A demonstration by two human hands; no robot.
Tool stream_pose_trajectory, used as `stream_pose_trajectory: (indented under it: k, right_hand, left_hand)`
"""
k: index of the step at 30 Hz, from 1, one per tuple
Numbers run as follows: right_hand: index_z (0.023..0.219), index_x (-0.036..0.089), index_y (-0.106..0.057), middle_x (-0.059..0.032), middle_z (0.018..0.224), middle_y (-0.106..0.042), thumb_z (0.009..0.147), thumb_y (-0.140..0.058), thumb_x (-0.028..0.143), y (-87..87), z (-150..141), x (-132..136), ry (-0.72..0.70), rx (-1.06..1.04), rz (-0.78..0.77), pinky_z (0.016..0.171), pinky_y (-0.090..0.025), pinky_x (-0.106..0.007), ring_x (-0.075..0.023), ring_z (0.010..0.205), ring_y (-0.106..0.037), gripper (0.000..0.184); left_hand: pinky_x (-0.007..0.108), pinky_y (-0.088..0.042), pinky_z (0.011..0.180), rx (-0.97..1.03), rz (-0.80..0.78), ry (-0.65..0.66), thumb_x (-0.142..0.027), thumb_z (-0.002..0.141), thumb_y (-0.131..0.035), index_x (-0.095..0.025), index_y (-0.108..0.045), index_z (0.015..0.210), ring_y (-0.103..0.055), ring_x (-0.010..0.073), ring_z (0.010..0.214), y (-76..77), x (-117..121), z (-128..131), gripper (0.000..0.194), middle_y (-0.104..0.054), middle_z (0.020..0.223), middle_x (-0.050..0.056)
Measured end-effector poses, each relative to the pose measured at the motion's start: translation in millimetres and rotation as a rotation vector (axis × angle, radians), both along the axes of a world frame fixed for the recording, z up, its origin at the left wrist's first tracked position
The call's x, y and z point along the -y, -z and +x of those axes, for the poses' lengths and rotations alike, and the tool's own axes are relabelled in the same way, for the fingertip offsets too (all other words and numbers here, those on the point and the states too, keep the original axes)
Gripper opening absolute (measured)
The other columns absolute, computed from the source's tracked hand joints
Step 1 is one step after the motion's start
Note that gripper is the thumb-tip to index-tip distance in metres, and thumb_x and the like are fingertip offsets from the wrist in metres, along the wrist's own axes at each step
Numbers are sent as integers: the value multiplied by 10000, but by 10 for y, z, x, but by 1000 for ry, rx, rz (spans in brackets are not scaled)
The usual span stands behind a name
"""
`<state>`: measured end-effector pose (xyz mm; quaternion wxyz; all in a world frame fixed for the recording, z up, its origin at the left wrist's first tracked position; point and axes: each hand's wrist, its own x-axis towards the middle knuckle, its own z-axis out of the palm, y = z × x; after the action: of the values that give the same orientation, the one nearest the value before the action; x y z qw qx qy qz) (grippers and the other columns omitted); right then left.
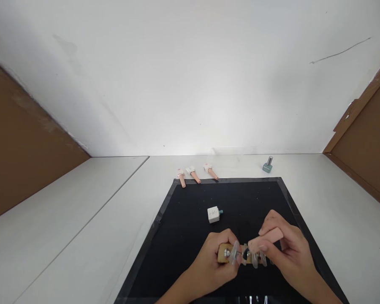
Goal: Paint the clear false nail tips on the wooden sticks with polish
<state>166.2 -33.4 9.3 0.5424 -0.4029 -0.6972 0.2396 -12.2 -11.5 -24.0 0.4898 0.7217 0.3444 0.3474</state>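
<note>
The left hand (210, 257) is gripping a wooden nail-tip stand (222, 254), clear tips (234, 252) rising from it; the right hand (296, 251) is pinching a peach-capped brush (275, 235) right over them, close work calling for steadiness! A white polish bottle (213, 214) is lying uncapped on the black mat (183, 223), the white worktop (123, 215) spreading beneath, cardboard panels (25, 139) flanking a white wall (177, 84).

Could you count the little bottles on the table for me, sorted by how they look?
White bottles with long peach caps: 3
White square bottle, uncapped, with a teal neck: 1
Teal bottle with a shiny grey cap: 1
Total: 5
</note>
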Motion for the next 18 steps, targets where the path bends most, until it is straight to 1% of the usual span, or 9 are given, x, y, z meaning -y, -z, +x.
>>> stream_pose_trajectory:
  k: [4, 7, 9, 11, 15, 18]
  right_hand:
    - [761, 229, -577, 21, 619, -502, 887, -592, 321, 19, -2, -12, 20, 10, 11, 449, -381, -211, -129, 528, -466, 157]
    - [755, 234, -576, 22, 639, -500, 898, -575, 357, 19, -7, -9, 29, -62, -12, 435, -375, -207, -118, 509, -463, 189]
    - [758, 240, -575, 24, 639, -493, 905, -554, 406, 8, -8, 0, 17, -123, -31, 420, -366, -205, -115, 495, -456, 223]
    - [761, 246, -572, 25, 623, -494, 900, -548, 444, -9, -11, 9, -25, -139, -40, 427, -370, -209, -121, 503, -456, 244]
    - [754, 243, -550, 26, 595, -490, 900, -553, 441, -36, -18, 6, -96, -64, -30, 435, -372, -204, -124, 517, -441, 246]
    - [742, 236, -526, 23, 574, -494, 910, -553, 393, -52, -21, -11, -75, 12, 24, 428, -362, -195, -126, 526, -432, 232]
  left_hand:
    - [184, -261, 432, 25, -11, 35, -202, 696, -495, -188, -448, 644, -331, 66, 420, 11, 13, -5, 71, -414, 493, -63]
    - [185, -265, 434, 30, -15, 36, -210, 704, -499, -188, -449, 645, -333, 69, 424, 28, 18, -18, 80, -412, 493, -61]
    - [187, -275, 443, 28, -15, 25, -213, 707, -501, -188, -450, 641, -345, 73, 433, 40, 15, -25, 87, -417, 496, -58]
    - [188, -276, 443, 26, -25, 24, -211, 707, -505, -189, -449, 636, -344, 72, 433, 41, 6, -24, 92, -416, 498, -58]
    - [185, -274, 441, 38, -46, 46, -169, 680, -510, -189, -443, 633, -333, 66, 434, 2, -12, 4, 85, -416, 503, -61]
    - [178, -282, 448, 65, -37, 74, -127, 660, -503, -188, -433, 632, -351, 64, 445, -30, -15, 31, 97, -441, 517, -55]
